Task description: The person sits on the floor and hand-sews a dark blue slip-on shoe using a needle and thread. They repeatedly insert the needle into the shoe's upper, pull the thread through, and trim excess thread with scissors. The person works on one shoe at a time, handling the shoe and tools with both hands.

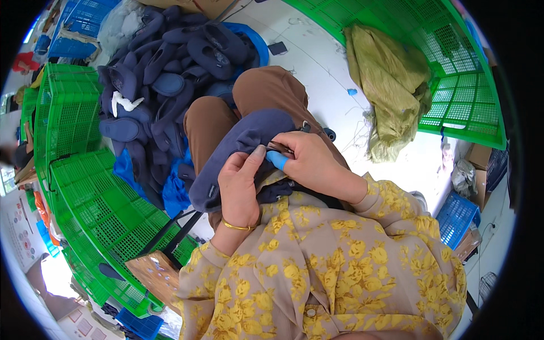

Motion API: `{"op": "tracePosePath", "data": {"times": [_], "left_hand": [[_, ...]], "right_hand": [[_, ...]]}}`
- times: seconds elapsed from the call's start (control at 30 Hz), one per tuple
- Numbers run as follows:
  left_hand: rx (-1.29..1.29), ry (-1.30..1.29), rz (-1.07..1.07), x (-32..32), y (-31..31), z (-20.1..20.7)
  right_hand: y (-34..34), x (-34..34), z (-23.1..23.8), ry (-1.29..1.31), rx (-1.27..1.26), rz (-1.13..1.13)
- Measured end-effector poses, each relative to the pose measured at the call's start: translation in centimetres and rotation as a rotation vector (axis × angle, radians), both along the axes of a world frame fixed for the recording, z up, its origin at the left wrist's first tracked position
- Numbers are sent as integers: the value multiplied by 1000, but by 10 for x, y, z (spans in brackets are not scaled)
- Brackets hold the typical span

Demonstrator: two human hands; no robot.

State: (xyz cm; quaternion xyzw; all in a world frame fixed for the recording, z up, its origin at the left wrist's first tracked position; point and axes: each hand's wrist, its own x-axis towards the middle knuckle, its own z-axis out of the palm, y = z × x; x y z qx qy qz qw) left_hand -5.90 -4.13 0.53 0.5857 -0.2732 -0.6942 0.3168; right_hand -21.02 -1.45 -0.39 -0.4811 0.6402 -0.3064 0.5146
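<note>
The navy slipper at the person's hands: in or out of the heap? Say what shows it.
Out of the heap: the navy slipper lies over the brown trousers, left hand and right hand at it.

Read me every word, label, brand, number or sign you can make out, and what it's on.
None can be read.
Small pale label on the held navy slipper: too small.
Pale marks inside another slipper in the pile: too small.
White panel, far left: blurred.
</note>
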Motion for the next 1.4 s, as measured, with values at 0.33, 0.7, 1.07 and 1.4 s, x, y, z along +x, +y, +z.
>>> {"op": "tracePosePath", "data": {"times": [0.33, 0.7, 1.07, 1.4], "left_hand": [[-8, -8, 6, 1, 2, -5], [-42, 173, -66, 23, 3, -18], [10, 289, -29, 27, 4, -21], [4, 304, -43, 29, 5, -21]], "right_hand": [[4, 6, -12, 112, -201, -23], [17, 0, -14, -130, -187, -121], [26, 0, -15, -124, -197, -19], [22, 8, -17, -71, -252, -25]]}}
